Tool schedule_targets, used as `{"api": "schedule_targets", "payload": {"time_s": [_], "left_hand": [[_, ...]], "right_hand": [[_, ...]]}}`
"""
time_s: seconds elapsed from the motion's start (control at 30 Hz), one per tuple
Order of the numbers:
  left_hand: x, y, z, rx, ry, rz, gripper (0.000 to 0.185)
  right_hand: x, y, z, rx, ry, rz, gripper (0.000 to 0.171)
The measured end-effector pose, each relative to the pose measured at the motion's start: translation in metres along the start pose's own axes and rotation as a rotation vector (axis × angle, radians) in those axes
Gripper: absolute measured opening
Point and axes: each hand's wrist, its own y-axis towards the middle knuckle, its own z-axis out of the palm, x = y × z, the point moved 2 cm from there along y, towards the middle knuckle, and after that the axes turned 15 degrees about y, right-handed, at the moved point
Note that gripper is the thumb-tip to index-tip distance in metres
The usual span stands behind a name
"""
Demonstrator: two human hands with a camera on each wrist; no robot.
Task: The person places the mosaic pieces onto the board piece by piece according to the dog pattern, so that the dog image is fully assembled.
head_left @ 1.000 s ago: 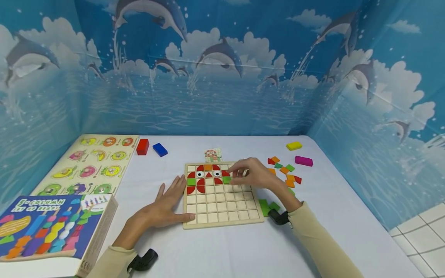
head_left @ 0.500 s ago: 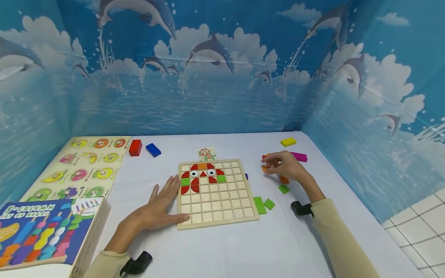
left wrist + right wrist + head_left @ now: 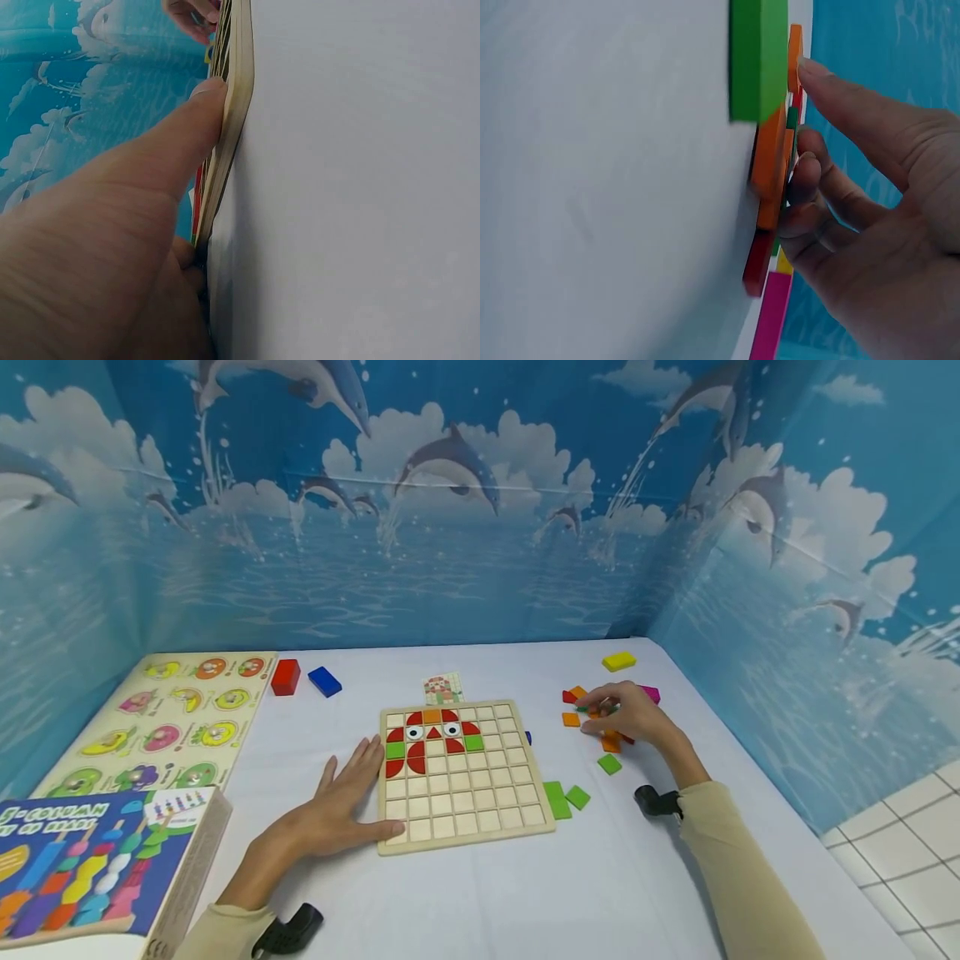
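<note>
A wooden grid board (image 3: 471,797) lies on the white table, with red, green and orange tiles and two eye tiles forming part of a picture in its upper left. My left hand (image 3: 330,810) rests along its left edge, fingers straight, thumb on the lower left corner. In the left wrist view the thumb (image 3: 176,135) presses on the board's rim. My right hand (image 3: 633,714) is over loose tiles right of the board, thumb and fingers apart. In the right wrist view its thumb (image 3: 855,109) is by an orange tile (image 3: 795,56); the fingertips are among other tiles.
A small pattern card (image 3: 443,688) lies behind the board. Green tiles (image 3: 557,800) sit at its right edge. Red (image 3: 286,677), blue (image 3: 325,682) and yellow (image 3: 618,661) blocks stand farther back. On the left are a fruit board (image 3: 161,718) and a boxed bead set (image 3: 97,860).
My right hand has left the grid board and moved right to the loose tiles, shifting slightly farther right since. My left hand stays on the board's edge. The head view has shifted a little.
</note>
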Motion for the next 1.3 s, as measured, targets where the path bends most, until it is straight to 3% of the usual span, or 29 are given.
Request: {"api": "schedule_targets", "payload": {"time_s": [0.33, 0.67, 1.1, 1.3], "left_hand": [[0.003, 0.002, 0.002, 0.004, 0.027, -0.027, 0.125], [0.001, 0.002, 0.004, -0.007, -0.002, -0.005, 0.124], [0.002, 0.000, 0.002, 0.025, 0.028, -0.031, 0.123], [0.001, 0.000, -0.001, 0.033, 0.034, -0.034, 0.123]], "right_hand": [[0.012, 0.006, 0.015, 0.004, -0.048, 0.050, 0.028], [0.015, 0.006, 0.016, 0.046, -0.077, 0.033, 0.026], [0.014, 0.004, 0.020, -0.005, 0.001, -0.008, 0.015], [0.033, 0.003, 0.030, 0.053, 0.106, -0.104, 0.014]]}}
